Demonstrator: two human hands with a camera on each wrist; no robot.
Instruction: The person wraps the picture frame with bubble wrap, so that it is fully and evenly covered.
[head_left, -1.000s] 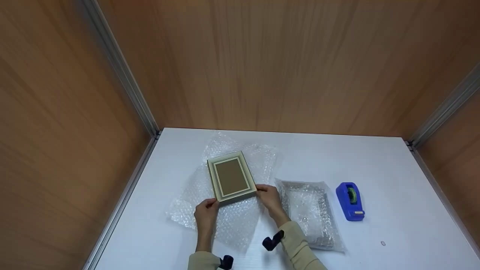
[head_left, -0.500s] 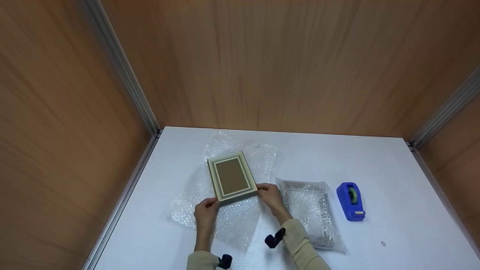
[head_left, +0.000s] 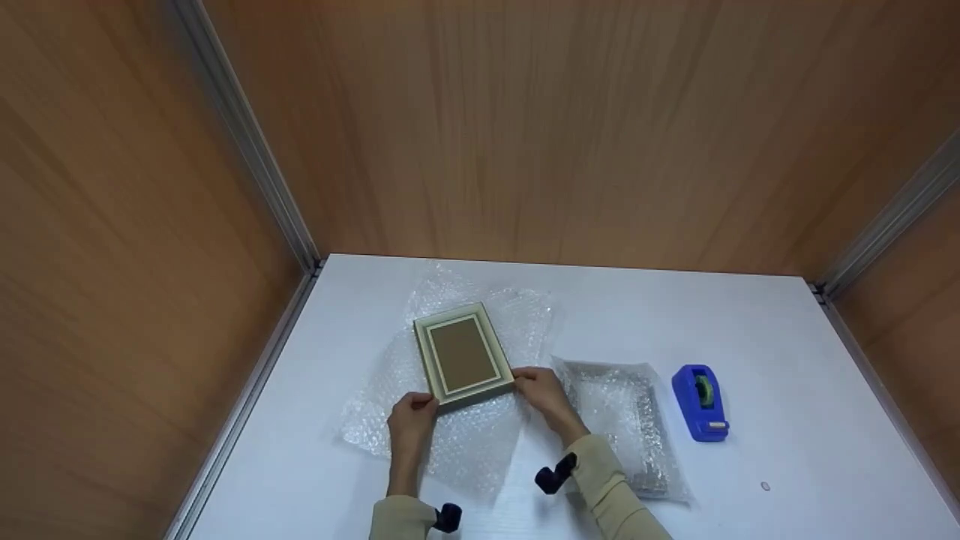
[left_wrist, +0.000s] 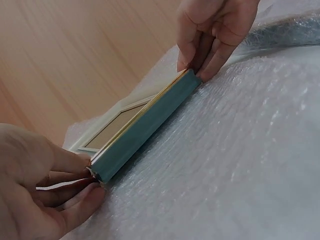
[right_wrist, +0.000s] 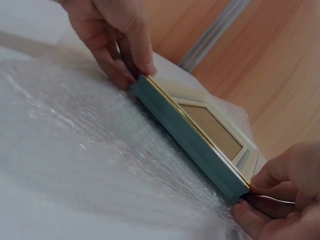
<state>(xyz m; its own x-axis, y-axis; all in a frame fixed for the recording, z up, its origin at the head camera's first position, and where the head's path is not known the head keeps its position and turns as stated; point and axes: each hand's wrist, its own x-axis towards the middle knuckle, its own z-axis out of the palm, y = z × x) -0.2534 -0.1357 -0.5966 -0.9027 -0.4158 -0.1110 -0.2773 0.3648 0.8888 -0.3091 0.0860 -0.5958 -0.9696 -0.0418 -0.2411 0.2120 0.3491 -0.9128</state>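
A picture frame (head_left: 463, 354) with a pale border, a gold edge line and a brown centre lies face up over a spread sheet of bubble wrap (head_left: 472, 457). Its side facing the person is blue-green (left_wrist: 145, 127). At its near left corner my left hand (head_left: 412, 427) pinches the edge between thumb and fingers. My right hand (head_left: 544, 394) grips the near right corner the same way, as the right wrist view also shows. Whether the frame's underside touches the wrap all over cannot be told.
Right of the frame lies a bubble-wrapped packet (head_left: 622, 427), partly under the right forearm. Beyond it stands a blue tape dispenser (head_left: 701, 403) with green tape. A small ring-like scrap (head_left: 765, 486) lies on the white table (head_left: 750, 322). Wooden panels (head_left: 562, 135) enclose the table.
Hardly anything differs. The frame and both hands stay in place, with only a very slight shift of the wrists and forearms.
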